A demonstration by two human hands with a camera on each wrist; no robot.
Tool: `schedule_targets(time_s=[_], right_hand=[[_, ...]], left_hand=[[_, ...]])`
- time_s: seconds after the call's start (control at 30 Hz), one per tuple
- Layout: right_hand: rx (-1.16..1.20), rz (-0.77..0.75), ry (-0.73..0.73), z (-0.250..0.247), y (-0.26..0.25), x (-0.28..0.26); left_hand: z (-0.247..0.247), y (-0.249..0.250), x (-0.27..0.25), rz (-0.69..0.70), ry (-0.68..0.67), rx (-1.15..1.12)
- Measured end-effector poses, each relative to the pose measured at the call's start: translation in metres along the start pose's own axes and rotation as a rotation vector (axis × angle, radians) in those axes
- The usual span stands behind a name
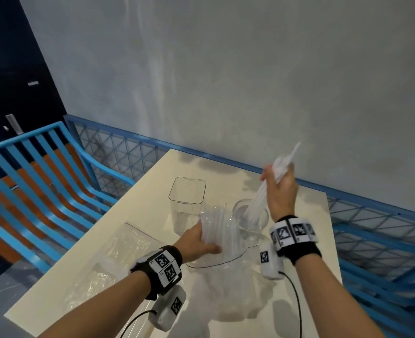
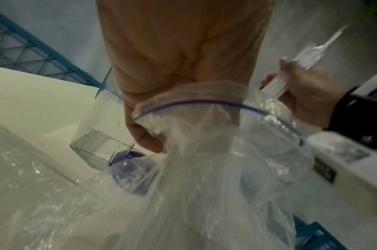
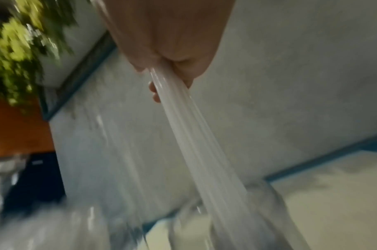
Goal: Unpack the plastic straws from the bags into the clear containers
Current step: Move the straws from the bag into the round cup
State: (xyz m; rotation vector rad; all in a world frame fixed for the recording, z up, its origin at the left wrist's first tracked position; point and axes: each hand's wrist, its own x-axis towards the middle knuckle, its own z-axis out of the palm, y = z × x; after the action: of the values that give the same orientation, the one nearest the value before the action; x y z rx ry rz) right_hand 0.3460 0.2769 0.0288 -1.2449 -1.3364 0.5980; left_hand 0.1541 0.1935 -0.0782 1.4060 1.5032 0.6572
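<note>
My right hand [image 1: 278,186] grips a bundle of clear straws [image 1: 262,196], whose lower ends dip into a round clear container [image 1: 250,215] on the cream table [image 1: 152,181]. The right wrist view shows the same straw bundle [image 3: 193,143] running down from my fist into the round container [image 3: 258,211]. My left hand [image 1: 201,242] holds an open zip bag [image 1: 226,262] full of straws [image 1: 222,228], tilted up just left of that container. In the left wrist view the zip bag's mouth [image 2: 215,104] sits below my palm. A square clear container [image 1: 188,193] stands behind, with nothing in it.
Two more clear bags [image 1: 130,237] lie flat on the table's left part. A blue metal fence [image 1: 372,215] runs along the table's far and right sides, with a grey wall behind. Blue-and-orange bench slats [image 1: 43,179] stand to the left.
</note>
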Motion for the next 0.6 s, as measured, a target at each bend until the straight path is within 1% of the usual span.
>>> schedule_targets(time_s=[0.07, 0.17, 0.23, 0.3, 0.37, 0.47, 0.53, 0.57, 0.6], right_hand=[[-0.051, 0.092, -0.094, 0.008, 0.023, -0.008], [-0.245, 0.322, -0.286, 0.007, 0.049, -0.004], [-0.334, 0.399, -0.356, 0.0, 0.057, 0.004], [-0.354, 0.372, -0.359, -0.01, 0.049, 0.011], [-0.341, 0.284, -0.306, -0.026, 0.031, 0.017], [-0.255, 0.143, -0.126, -0.052, 0.0, 0.013], [-0.193, 0.075, -0.03, -0.062, -0.015, -0.005], [-0.16, 0.071, -0.031, -0.063, -0.018, -0.018], [-0.129, 0.092, -0.08, -0.06, -0.019, -0.034]], left_hand=[[-0.001, -0.001, -0.001, 0.003, -0.008, -0.009], [-0.002, -0.002, -0.001, 0.012, -0.017, -0.025], [-0.002, -0.002, 0.0, 0.012, -0.02, -0.031], [-0.002, -0.003, 0.0, 0.013, -0.022, -0.03], [-0.002, -0.003, 0.0, 0.017, -0.024, -0.019], [-0.003, -0.002, -0.001, 0.025, -0.023, 0.001], [-0.003, 0.0, -0.003, 0.03, -0.022, -0.001], [-0.004, 0.001, -0.004, 0.034, -0.022, 0.0], [-0.004, 0.002, -0.005, 0.042, -0.021, 0.0]])
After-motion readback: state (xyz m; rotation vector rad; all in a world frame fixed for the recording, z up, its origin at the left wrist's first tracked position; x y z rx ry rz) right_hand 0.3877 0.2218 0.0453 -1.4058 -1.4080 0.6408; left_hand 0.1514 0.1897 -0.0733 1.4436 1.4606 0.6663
